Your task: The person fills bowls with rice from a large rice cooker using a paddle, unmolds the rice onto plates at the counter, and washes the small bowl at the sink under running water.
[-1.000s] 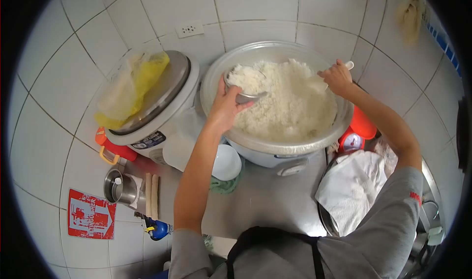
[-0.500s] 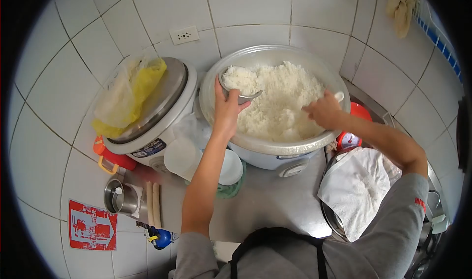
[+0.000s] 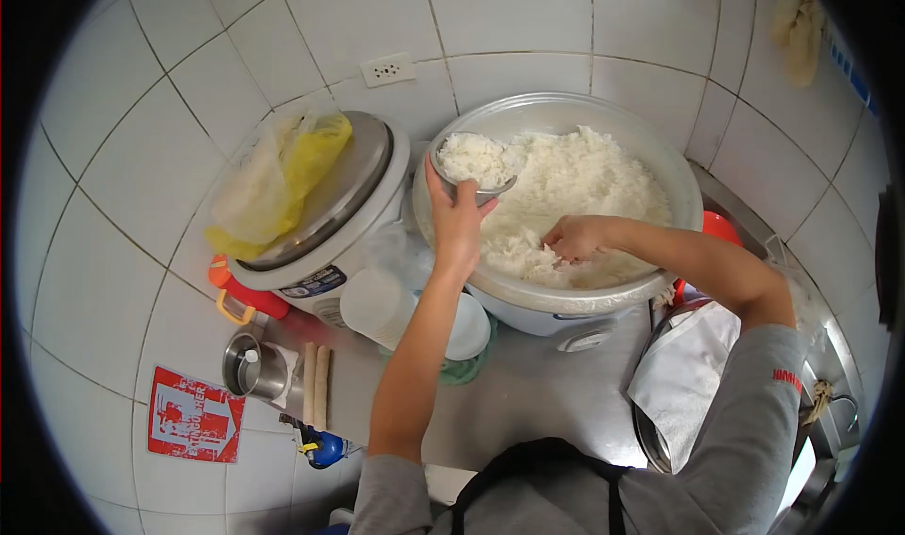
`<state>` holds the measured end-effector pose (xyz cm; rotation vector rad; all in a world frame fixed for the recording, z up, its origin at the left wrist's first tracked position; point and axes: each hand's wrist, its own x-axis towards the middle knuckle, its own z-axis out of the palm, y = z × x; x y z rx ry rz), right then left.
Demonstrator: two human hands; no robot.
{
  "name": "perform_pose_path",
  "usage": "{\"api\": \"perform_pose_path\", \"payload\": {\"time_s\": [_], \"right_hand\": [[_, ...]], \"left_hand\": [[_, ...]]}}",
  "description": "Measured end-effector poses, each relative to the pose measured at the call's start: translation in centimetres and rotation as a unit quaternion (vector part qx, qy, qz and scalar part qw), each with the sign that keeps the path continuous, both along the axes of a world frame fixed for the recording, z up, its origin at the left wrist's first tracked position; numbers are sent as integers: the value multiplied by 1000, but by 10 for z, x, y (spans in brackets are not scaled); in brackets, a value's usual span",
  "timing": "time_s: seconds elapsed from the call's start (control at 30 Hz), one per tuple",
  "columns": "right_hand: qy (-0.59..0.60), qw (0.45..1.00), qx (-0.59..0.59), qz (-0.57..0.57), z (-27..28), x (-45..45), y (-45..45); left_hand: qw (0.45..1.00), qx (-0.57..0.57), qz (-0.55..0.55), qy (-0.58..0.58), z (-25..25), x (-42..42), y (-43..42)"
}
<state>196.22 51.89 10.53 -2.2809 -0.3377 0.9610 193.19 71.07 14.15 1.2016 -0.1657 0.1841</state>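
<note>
A large round pot (image 3: pixel 683 181) holds a mass of white rice (image 3: pixel 594 181). My left hand (image 3: pixel 457 216) grips a small metal bowl (image 3: pixel 490 194) heaped with rice, over the pot's left side. Down in the rice at the pot's front is my right hand (image 3: pixel 575 240), its fingers curled together. A white-handled utensil was visible in this hand earlier; now what the fingers hold is hidden.
To the left stands a second cooker (image 3: pixel 377 216) with a metal lid and a yellow plastic bag (image 3: pixel 316 172) on top. White bowls (image 3: pixel 377 304) stand in front. A white cloth (image 3: pixel 683 370) lies over a round tray at the right.
My right hand has moved from the pot's right rim leftward and down into the rice near the front. The left hand still holds the filled bowl. The view has shifted slightly.
</note>
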Motion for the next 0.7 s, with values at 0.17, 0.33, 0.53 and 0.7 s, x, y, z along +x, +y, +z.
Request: {"api": "perform_pose_path", "payload": {"time_s": [0.17, 0.33, 0.53, 0.7], "right_hand": [[-66, 994, 62, -67, 25, 31, -26], [-315, 940, -27, -127, 99, 44, -41], [-651, 696, -297, -61, 71, 13, 37], [-661, 693, -286, 23, 39, -14, 56]], "left_hand": [[996, -24, 77, -28, 2, -3, 2], [998, -40, 13, 45, 4, 1, 1], [986, -19, -111, 125, -2, 15, 3], [989, 5, -86, 119, -3, 16, 1]]}}
